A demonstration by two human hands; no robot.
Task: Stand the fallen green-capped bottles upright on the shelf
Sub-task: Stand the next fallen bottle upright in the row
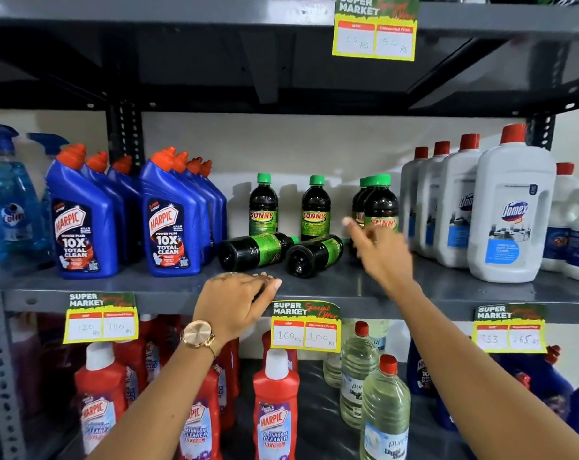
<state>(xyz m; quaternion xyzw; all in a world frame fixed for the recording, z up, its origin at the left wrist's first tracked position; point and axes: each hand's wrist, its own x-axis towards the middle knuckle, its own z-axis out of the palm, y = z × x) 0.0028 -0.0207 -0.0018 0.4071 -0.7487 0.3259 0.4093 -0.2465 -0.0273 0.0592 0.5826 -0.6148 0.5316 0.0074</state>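
Green-capped bottles (255, 250) lying on shelf (447, 287): likely rigid, slick; grasp mid-body. Right hand (379, 249) open, empty; left hand (236, 302) loosely curled, empty.

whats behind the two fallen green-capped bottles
Two upright bottles stand behind the fallen bottles, then bare wall. The fallen ones cover the upright bottles' bases, and the right hand blocks part of the shelf.
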